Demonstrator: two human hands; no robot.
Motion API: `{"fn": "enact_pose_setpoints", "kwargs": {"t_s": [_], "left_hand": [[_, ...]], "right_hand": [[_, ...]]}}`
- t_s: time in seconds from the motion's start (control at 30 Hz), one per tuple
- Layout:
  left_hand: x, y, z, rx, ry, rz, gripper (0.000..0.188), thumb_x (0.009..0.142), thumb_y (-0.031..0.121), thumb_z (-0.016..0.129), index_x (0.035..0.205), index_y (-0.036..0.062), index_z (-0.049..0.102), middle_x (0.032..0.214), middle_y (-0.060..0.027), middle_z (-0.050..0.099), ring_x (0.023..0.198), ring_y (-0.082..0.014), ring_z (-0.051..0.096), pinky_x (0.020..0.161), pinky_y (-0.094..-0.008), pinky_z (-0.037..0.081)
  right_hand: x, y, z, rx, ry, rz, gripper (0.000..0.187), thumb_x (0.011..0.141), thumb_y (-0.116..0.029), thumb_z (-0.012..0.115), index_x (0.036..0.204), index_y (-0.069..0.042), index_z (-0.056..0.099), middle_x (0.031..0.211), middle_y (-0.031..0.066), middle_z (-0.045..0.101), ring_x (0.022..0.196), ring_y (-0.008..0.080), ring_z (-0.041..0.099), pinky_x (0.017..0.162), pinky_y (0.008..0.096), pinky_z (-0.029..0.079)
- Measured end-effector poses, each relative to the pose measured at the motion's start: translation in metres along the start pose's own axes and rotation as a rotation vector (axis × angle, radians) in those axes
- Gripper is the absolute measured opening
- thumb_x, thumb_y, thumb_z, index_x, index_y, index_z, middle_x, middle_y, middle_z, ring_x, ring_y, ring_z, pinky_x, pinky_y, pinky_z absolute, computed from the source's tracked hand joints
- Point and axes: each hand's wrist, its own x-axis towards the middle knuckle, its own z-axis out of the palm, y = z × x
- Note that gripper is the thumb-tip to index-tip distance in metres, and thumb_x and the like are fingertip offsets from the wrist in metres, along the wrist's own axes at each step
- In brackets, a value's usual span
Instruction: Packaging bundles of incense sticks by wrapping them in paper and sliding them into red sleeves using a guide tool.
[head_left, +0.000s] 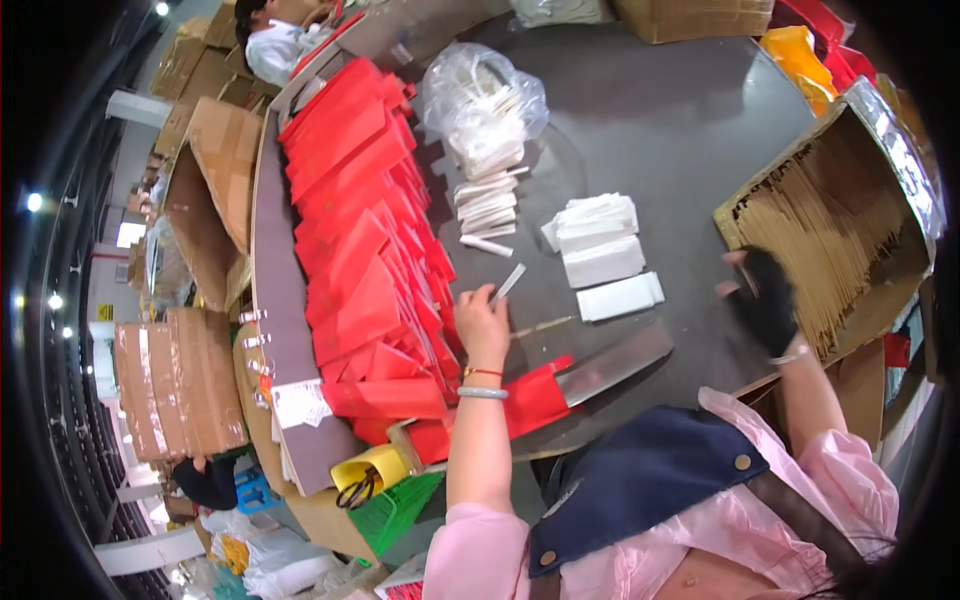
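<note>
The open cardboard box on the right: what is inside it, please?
Inside the open cardboard box, thin brown pieces are packed in a row. What lies beneath them is covered; the gloved right hand hides part of the box's edge.

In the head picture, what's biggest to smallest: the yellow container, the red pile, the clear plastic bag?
1. Red pile
2. Clear plastic bag
3. Yellow container
That's how big they look here; real sizes may differ.

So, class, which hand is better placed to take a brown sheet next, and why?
Probably the right hand: it is beside the open carton of brown sheets and looks empty. The left hand is farther off, near the red pile, with a white strip at its fingertips.
</note>
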Motion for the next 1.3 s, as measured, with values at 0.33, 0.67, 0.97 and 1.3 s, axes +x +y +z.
{"fn": "enact_pose_setpoints", "kwargs": {"t_s": [0.33,0.67,0.97,1.3], "left_hand": [[-0.006,0.1,0.006,-0.22,-0.279,0.401,0.004,0.09,0.008,0.055,0.09,0.004,0.057,0.087,-0.0154,0.056,0.085,-0.0358,0.054,0.075,-0.0442,0.046],[-0.013,0.119,0.033,-0.337,-0.35,0.302,0.035,0.071,0.009,0.08,0.099,0.0066,0.059,0.095,-0.0104,0.057,0.09,-0.0303,0.057,0.077,-0.0391,0.048],[-0.017,0.108,0.025,-0.372,-0.361,0.231,0.03,0.07,0.014,0.082,0.091,0.0057,0.061,0.088,-0.0093,0.057,0.072,-0.0282,0.058,0.067,-0.0381,0.049],[-0.078,0.113,-0.045,-0.158,-0.531,0.192,0.035,0.063,0.02,0.084,0.092,0.0102,0.066,0.104,-0.0053,0.06,0.1,-0.0274,0.053,0.086,-0.0426,0.042]], "right_hand": [[-0.071,0.183,-0.088,-0.523,0.124,0.376,0.026,0.086,-0.013,0.055,0.106,0.002,0.06,0.104,0.022,0.058,0.102,0.0392,0.056,0.089,0.0434,0.045],[-0.091,0.228,-0.077,-0.773,0.277,0.37,0.038,0.093,-0.006,0.044,0.129,0.002,0.052,0.122,0.0214,0.059,0.117,0.0377,0.054,0.094,0.0399,0.045],[-0.044,0.045,-0.02,0.787,0.42,0.124,0.015,0.101,-0.013,0.047,0.105,-0.003,0.057,0.09,0.004,0.055,0.08,0.0153,0.053,0.076,0.027,0.043],[-0.021,-0.003,0.038,0.264,-0.232,-0.172,0.022,0.082,-0.008,0.065,0.103,-0.012,0.068,0.08,0.0098,0.061,0.068,0.0297,0.058,0.064,0.0378,0.046]]}}
